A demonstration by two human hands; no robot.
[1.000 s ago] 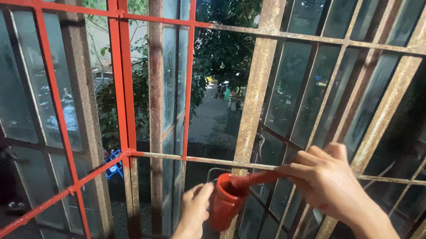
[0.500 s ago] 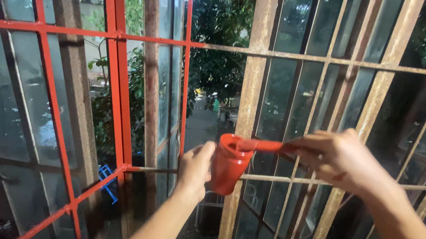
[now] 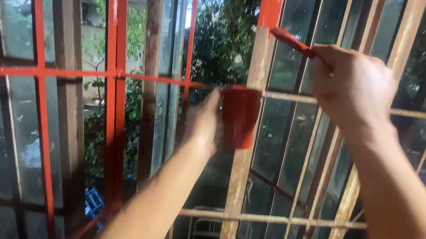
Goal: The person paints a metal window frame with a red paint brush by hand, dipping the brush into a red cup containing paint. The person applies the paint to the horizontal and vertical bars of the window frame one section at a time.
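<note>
Both hands are higher now: right hand (image 3: 355, 82) grips the brush (image 3: 292, 41) against the upright bar (image 3: 264, 46), left hand (image 3: 203, 121) clasps the cup (image 3: 239, 116). Tilting it may spill paint.

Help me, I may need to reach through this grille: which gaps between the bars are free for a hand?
Free: the tall gap between the painted red bar and the rusty unpainted upright, and the lower gaps right of the half-painted post. Crowded: around that post, where the left hand holds the red paint cup and the right hand the red-coated brush.
</note>
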